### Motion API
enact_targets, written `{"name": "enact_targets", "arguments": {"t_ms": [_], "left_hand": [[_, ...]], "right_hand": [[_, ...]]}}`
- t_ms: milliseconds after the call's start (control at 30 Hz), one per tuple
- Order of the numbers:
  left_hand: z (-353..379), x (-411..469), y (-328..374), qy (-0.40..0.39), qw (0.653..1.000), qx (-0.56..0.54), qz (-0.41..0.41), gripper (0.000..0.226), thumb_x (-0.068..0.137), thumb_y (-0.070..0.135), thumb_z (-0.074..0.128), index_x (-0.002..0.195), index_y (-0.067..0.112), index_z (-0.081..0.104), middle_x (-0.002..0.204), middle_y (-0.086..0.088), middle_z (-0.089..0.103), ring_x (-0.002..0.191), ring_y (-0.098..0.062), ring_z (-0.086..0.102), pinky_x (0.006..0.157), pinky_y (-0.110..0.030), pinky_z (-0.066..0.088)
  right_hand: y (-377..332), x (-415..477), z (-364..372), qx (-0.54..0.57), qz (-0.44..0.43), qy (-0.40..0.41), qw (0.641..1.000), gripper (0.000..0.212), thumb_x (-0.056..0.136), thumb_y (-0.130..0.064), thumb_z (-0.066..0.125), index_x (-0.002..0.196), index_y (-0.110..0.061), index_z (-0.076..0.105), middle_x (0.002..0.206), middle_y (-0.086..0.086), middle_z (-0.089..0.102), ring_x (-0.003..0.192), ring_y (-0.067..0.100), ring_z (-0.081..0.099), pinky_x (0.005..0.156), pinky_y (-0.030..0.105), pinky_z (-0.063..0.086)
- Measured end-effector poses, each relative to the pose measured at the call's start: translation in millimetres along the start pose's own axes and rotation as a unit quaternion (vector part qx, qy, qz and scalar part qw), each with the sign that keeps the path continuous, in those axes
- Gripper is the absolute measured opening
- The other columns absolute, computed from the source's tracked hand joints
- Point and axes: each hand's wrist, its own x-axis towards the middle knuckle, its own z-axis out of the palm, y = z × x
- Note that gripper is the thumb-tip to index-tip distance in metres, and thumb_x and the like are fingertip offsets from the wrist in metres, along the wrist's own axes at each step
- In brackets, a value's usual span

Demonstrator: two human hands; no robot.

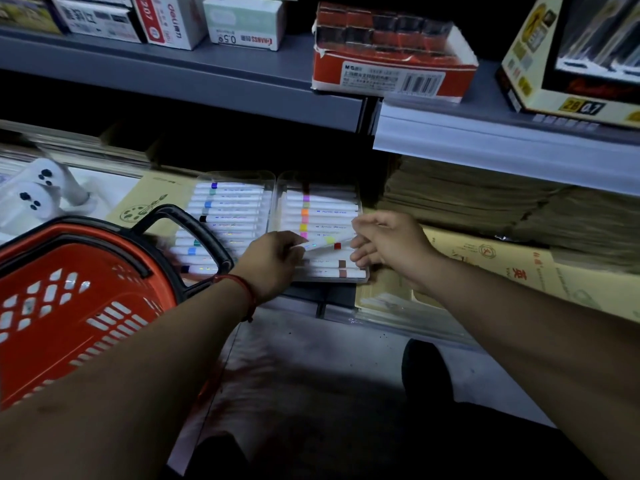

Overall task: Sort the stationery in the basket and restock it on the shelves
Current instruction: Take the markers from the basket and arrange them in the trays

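Two bare forearms [156,358] reach in from the bottom edge, the left one with a red string [242,285] tied at the wrist. Of the hands, the left hand [273,258] pinches one end of a white marker [320,244] in its curled fingers. It holds the marker tilted just above the right half of an open clear marker case [239,175]. The right hand [388,244] sits at the marker's other end with its fingers loosely bent; whether they grip the marker or only touch it cannot be told. The case lies flat on the lower shelf [332,296], both halves filled with rows of white markers bearing coloured bands. A red basket [69,306] stands at the left, its black handle [194,230] overlapping the case's left half. Stacks of brown paper [485,202] lie on the same shelf to the right. On the upper shelf [207,71] stand a red box [391,76] and several white boxes [242,22].
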Motion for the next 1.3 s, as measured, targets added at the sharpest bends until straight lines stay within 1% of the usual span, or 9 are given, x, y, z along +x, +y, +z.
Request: {"name": "enact_targets", "arguments": {"t_ms": [100, 200, 400, 633, 800, 900, 1000, 1167, 1300], "left_hand": [[2, 1, 4, -0.008, 1.000, 0.011, 0.007, 0.018, 0.104, 0.018, 0.051, 0.105, 0.008, 0.066, 0.063, 0.007, 0.053, 0.047, 0.000, 0.048, 0.049, -0.018, 0.037], [1, 3, 4, 0.013, 1.000, 0.011, 0.015, 0.015, 0.100, 0.021, 0.059, 0.109, 0.014, 0.069, 0.081, 0.003, 0.067, 0.057, 0.007, 0.054, 0.049, -0.005, 0.037], [-1, 5, -7, 0.067, 0.997, 0.031, 0.007, 0.016, 0.092, 0.013, 0.070, 0.107, 0.016, 0.073, 0.095, -0.005, 0.071, 0.086, -0.018, 0.066, 0.058, 0.000, 0.040], [4, 12, -12, 0.066, 0.993, 0.100, 0.011, 0.020, 0.089, 0.013, 0.073, 0.108, 0.019, 0.077, 0.105, -0.014, 0.068, 0.090, -0.025, 0.066, 0.083, -0.024, 0.048], [8, 12, -9, 0.098, 0.989, 0.106, -0.003, 0.022, 0.092, 0.003, 0.066, 0.107, 0.014, 0.079, 0.114, -0.012, 0.059, 0.084, -0.022, 0.060, 0.074, -0.011, 0.040], [5, 15, -8, 0.091, 0.988, 0.127, -0.013, 0.023, 0.088, 0.001, 0.066, 0.101, 0.014, 0.081, 0.108, -0.014, 0.069, 0.099, -0.030, 0.065, 0.085, -0.024, 0.050], [3, 13, -1, 0.065, 0.983, 0.170, -0.014, 0.025, 0.083, -0.005, 0.061, 0.093, 0.008, 0.080, 0.104, -0.019, 0.069, 0.100, -0.036, 0.063, 0.089, -0.035, 0.053], [10, 8, 8, -0.037, 0.964, 0.256, -0.064, 0.029, 0.090, 0.008, 0.057, 0.116, 0.011, 0.071, 0.121, -0.019, 0.048, 0.110, -0.038, 0.057, 0.102, -0.039, 0.047], [18, 3, 15, -0.105, 0.940, 0.315, -0.083, 0.031, 0.091, 0.010, 0.055, 0.121, 0.005, 0.060, 0.129, -0.022, 0.039, 0.114, -0.043, 0.054, 0.104, -0.044, 0.045]], "right_hand": [[2, -2, -5, -0.006, 0.007, -0.022, 1.000, 0.005, 0.094, -0.004, 0.068, 0.097, 0.000, 0.069, 0.082, 0.021, 0.070, 0.064, 0.023, 0.070, 0.062, 0.032, 0.059], [9, 3, -7, -0.030, 0.015, -0.005, 0.999, 0.002, 0.094, 0.000, 0.066, 0.093, 0.000, 0.067, 0.080, 0.020, 0.069, 0.062, 0.021, 0.069, 0.061, 0.033, 0.058], [19, 11, -8, -0.051, 0.061, 0.014, 0.997, 0.003, 0.095, 0.000, 0.065, 0.093, 0.002, 0.066, 0.072, 0.017, 0.069, 0.060, 0.023, 0.066, 0.056, 0.033, 0.057], [24, 13, 1, -0.173, 0.068, 0.056, 0.981, 0.001, 0.092, -0.009, 0.068, 0.091, -0.009, 0.067, 0.072, 0.010, 0.070, 0.053, 0.016, 0.062, 0.042, 0.022, 0.042], [26, 16, 3, -0.194, 0.084, 0.062, 0.975, 0.006, 0.091, -0.013, 0.068, 0.089, -0.009, 0.064, 0.067, 0.009, 0.070, 0.050, 0.018, 0.060, 0.045, 0.023, 0.043], [26, 17, 2, -0.183, 0.101, 0.053, 0.976, 0.012, 0.091, -0.015, 0.069, 0.088, -0.006, 0.063, 0.063, 0.011, 0.069, 0.053, 0.022, 0.061, 0.056, 0.030, 0.051], [27, 18, 0, -0.169, 0.113, 0.042, 0.978, 0.015, 0.093, -0.016, 0.071, 0.087, -0.006, 0.062, 0.063, 0.012, 0.068, 0.059, 0.025, 0.064, 0.065, 0.037, 0.055], [31, 18, 3, -0.188, 0.115, 0.031, 0.975, 0.018, 0.096, -0.018, 0.068, 0.090, -0.004, 0.060, 0.061, 0.012, 0.066, 0.071, 0.036, 0.073, 0.070, 0.044, 0.060], [34, 18, 4, -0.197, 0.111, 0.024, 0.974, 0.017, 0.098, -0.018, 0.066, 0.096, -0.003, 0.059, 0.061, 0.012, 0.065, 0.077, 0.038, 0.075, 0.061, 0.038, 0.059]]}}
